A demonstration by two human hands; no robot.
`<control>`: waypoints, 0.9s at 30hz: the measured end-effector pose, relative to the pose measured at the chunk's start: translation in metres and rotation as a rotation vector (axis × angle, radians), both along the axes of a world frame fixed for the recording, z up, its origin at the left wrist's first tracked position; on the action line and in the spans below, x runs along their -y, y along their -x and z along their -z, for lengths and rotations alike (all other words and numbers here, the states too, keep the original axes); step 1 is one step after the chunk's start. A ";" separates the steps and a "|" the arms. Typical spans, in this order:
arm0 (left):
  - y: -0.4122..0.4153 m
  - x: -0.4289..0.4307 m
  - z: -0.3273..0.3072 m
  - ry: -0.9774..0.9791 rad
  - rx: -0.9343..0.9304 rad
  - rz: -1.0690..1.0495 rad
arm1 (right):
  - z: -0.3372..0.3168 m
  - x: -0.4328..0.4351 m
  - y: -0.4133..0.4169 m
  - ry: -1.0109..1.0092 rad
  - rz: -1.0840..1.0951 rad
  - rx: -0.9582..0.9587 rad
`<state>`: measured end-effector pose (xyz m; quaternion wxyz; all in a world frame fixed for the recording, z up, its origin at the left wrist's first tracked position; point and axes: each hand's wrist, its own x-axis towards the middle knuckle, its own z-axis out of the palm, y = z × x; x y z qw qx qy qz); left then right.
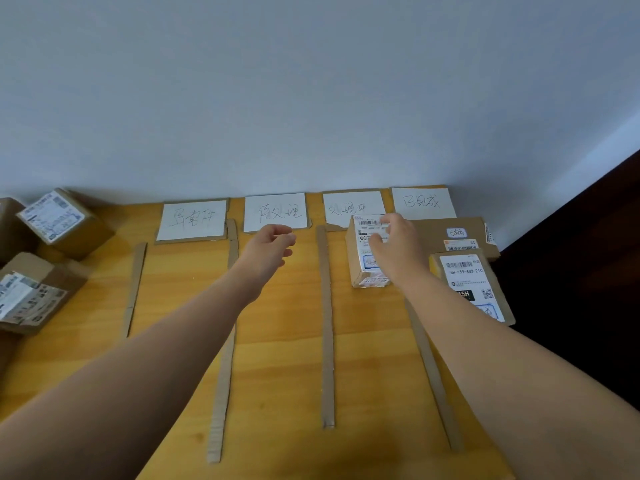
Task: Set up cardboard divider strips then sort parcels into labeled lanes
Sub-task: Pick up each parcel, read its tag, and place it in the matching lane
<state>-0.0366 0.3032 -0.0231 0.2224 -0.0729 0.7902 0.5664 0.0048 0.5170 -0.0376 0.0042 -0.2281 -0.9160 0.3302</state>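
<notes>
Head view showed the parcel [362, 271] standing in the third lane [367, 341], between two strips [327, 323], just below its card [346, 204]. The right hand [394, 244] lay over its top, fingers bent at the far edge; whether it gripped, I could not tell. The left hand [270, 251] hung over the second lane [277, 334], fingers loosely curled, holding nothing. A flat box [446, 228] and a labelled box [471, 285] lay further right. Other boxes [65, 223] stood at the table's [173, 323] left end.

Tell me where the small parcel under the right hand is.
In the head view, the small parcel stands right of centre, between the third strip and the fourth strip, near the third label card, with the right hand on it.
</notes>
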 end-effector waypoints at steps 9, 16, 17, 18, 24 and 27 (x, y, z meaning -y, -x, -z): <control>-0.009 0.144 -0.017 0.001 -0.067 0.015 | -0.017 0.165 -0.011 0.050 -0.040 -0.058; -0.014 0.282 -0.022 0.051 -0.087 -0.010 | -0.017 0.304 -0.014 0.155 -0.090 -0.097; -0.014 0.298 -0.022 0.059 -0.090 -0.012 | -0.018 0.319 -0.012 0.166 -0.108 -0.100; -0.014 0.313 -0.022 0.066 -0.095 -0.015 | -0.018 0.332 -0.010 0.173 -0.126 -0.103; -0.013 0.379 -0.020 0.162 -0.157 -0.074 | -0.019 0.398 0.005 0.185 -0.246 -0.057; -0.011 0.405 -0.027 0.214 -0.230 -0.139 | -0.022 0.425 0.014 0.228 -0.301 -0.030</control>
